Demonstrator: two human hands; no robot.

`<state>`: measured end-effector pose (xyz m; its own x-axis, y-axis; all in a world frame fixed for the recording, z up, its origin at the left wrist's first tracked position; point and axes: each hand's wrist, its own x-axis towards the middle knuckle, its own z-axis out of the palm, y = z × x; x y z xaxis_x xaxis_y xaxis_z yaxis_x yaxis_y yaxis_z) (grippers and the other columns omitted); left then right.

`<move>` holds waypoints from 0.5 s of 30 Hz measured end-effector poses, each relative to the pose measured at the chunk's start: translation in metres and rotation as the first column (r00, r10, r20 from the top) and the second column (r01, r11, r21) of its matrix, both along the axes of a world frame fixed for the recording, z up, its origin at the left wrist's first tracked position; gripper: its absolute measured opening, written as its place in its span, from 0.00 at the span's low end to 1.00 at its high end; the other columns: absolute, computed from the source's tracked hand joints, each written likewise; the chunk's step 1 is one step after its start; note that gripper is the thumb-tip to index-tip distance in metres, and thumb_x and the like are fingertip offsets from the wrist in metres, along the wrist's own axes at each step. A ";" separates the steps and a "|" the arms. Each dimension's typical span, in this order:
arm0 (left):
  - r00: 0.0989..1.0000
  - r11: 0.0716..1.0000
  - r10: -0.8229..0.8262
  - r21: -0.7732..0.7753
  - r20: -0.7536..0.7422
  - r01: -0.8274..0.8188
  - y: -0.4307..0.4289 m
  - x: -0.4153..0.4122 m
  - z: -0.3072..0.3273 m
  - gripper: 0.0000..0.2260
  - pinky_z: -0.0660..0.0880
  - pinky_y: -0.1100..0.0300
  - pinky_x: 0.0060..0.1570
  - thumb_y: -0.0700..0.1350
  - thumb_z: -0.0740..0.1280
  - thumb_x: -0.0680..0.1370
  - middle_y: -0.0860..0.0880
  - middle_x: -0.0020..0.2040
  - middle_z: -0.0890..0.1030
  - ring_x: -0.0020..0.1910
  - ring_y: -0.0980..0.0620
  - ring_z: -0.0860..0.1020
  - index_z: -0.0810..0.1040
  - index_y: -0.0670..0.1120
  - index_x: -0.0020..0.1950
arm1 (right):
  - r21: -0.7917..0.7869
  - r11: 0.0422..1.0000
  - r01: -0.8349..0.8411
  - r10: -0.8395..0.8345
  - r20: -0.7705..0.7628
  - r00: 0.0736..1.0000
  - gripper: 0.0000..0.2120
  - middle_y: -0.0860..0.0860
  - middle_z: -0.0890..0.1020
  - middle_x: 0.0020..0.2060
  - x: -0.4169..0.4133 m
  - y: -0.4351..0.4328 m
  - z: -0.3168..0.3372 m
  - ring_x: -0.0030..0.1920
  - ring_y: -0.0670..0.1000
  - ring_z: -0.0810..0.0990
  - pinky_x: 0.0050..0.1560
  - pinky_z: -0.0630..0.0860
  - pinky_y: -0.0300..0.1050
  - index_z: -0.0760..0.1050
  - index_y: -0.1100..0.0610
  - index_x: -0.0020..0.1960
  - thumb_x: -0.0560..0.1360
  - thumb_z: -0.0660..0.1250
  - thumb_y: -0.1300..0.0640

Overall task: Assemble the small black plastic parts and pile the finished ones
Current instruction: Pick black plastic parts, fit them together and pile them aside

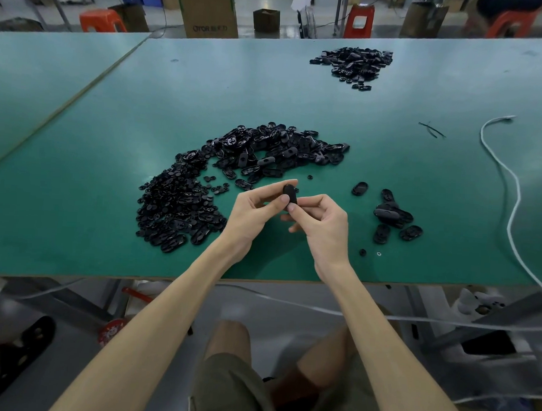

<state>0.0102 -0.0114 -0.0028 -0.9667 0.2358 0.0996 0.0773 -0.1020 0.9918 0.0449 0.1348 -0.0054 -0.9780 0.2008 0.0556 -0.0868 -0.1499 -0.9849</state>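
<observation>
My left hand [256,212] and my right hand [320,222] meet over the green table [93,152], both pinching one small black oval part [289,194] between thumbs and fingertips. A wide heap of loose black parts [221,177] curves from the left of my hands round to behind them. To the right lies a small pile of black oval parts [393,219], with one single oval [359,188] apart from it.
Another heap of black parts [354,63] sits far back on the right. A white cable [511,199] snakes along the table's right side. Two tiny round pieces [370,253] lie near the front edge. Cardboard boxes and orange stools stand beyond the table.
</observation>
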 end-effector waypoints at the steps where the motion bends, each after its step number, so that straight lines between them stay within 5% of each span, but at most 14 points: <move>1: 1.000 1.000 -0.004 -0.001 -0.001 0.004 0.000 0.000 0.000 0.14 0.76 0.55 0.65 0.39 0.70 0.81 0.45 0.55 0.87 0.56 0.52 0.83 0.82 0.46 0.67 | 0.001 1.000 0.000 0.000 0.001 1.000 0.05 0.54 0.88 0.40 0.000 0.000 0.000 0.42 0.55 0.89 0.36 0.81 0.41 0.78 0.61 0.48 0.77 0.75 0.65; 15: 1.000 1.000 -0.031 -0.003 0.000 0.031 0.000 0.000 0.000 0.14 0.76 0.62 0.52 0.37 0.70 0.80 0.51 0.47 0.85 0.44 0.56 0.80 0.82 0.44 0.66 | 0.060 0.998 -0.019 0.019 0.002 1.000 0.07 0.54 0.88 0.39 -0.002 0.001 -0.003 0.43 0.54 0.89 0.36 0.80 0.41 0.77 0.63 0.48 0.76 0.75 0.65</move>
<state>0.0100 -0.0112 -0.0029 -0.9588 0.2663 0.0987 0.0738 -0.1018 0.9921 0.0430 0.1353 -0.0085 -0.9817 0.1785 0.0658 -0.0833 -0.0925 -0.9922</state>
